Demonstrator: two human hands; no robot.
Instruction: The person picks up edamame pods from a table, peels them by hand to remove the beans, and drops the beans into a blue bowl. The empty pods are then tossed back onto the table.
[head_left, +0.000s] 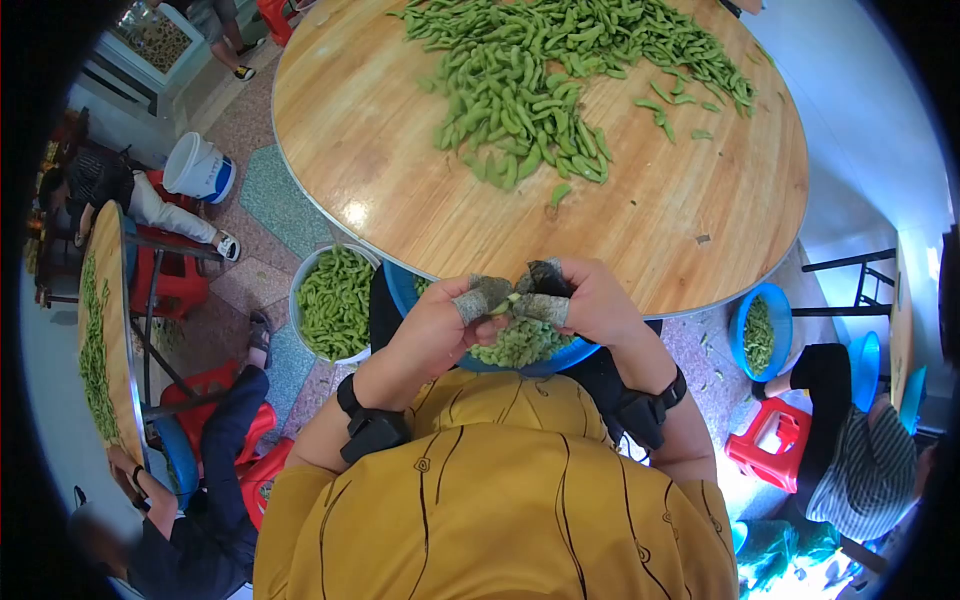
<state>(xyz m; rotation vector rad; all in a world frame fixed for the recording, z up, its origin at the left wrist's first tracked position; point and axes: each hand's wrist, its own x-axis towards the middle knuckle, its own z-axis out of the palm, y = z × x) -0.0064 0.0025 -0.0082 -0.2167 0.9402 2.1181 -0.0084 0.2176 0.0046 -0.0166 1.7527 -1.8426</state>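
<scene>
Just off the bench's (400,215) near edge, my left hand (435,318) and right hand (600,302) pinch a green soybean pod (507,303) above a blue basin (402,290) of shelled beans (522,344). Staying low over the basin should catch drops. My fingers mostly hide the pod; the bench covers the basin's far rim.

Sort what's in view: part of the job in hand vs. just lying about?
Job, by the look of it:
- edamame pod between left hand and right hand
- grey finger wraps
- blue basin of shelled beans
- pod heap on round wooden table

Probably just about:
- white bucket
- red plastic stool, right
</scene>
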